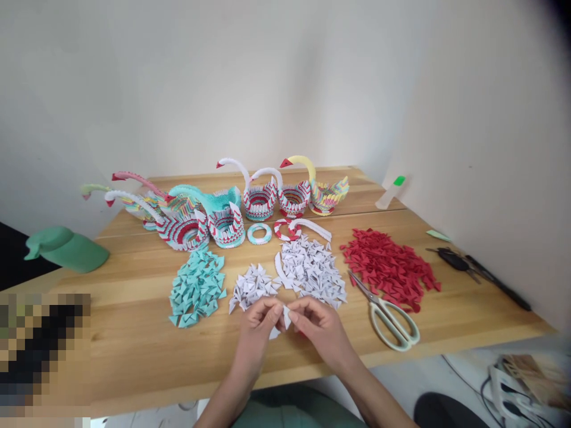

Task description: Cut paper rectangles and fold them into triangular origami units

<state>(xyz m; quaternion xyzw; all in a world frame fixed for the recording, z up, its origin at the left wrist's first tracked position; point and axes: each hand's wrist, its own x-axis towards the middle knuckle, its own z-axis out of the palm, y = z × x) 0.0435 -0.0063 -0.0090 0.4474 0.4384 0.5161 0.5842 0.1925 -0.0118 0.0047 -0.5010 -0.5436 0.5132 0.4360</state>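
Note:
My left hand (261,321) and my right hand (314,321) meet near the table's front edge, both pinching a small white folded paper piece (286,317) between thumbs and fingers. Just beyond them lie a small pile of white paper pieces (253,285) and a larger white pile (312,267). A teal pile (197,288) is to the left, and a red pile (388,264) to the right. Another bit of white paper (273,333) shows beneath my hands.
Folded-paper swans (260,199) stand along the back, with two paper rings (259,233) before them. Scissors (392,321) lie right of my hands. A green bottle (66,249) is at the left, a glue tube (390,193) at the back right, and keys (452,259) at the right.

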